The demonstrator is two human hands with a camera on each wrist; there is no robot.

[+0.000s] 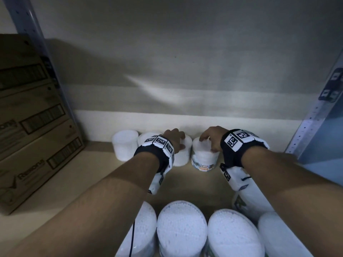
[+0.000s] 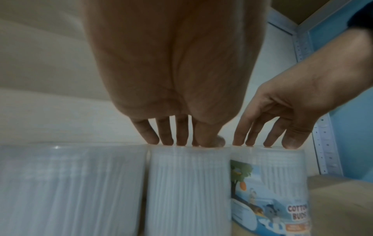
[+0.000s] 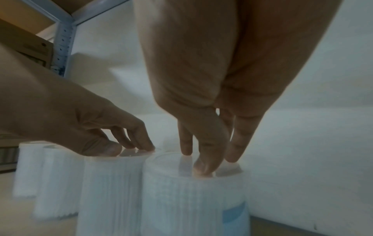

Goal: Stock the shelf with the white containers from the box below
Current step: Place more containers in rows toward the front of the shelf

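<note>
Several white cotton-bud containers stand in a row along the back of the wooden shelf (image 1: pixel 89 175). My left hand (image 1: pixel 178 140) rests its straight fingertips on the lid of the third container (image 1: pixel 182 157); the left wrist view shows this hand (image 2: pixel 177 137) touching that lid (image 2: pixel 187 183) from above. My right hand (image 1: pixel 206 143) does the same on the labelled container (image 1: pixel 204 158) beside it, its fingertips (image 3: pixel 203 167) pressing the clear lid (image 3: pixel 191 199). The two containers touch side by side. Neither hand wraps around a container's side.
Two more containers (image 1: pixel 125 145) stand further left in the row. Stacked cardboard boxes (image 1: pixel 33 117) fill the shelf's left side. A metal upright (image 1: pixel 311 117) bounds the right. Below, in the foreground, several lidded containers (image 1: pixel 181 229) sit in the box.
</note>
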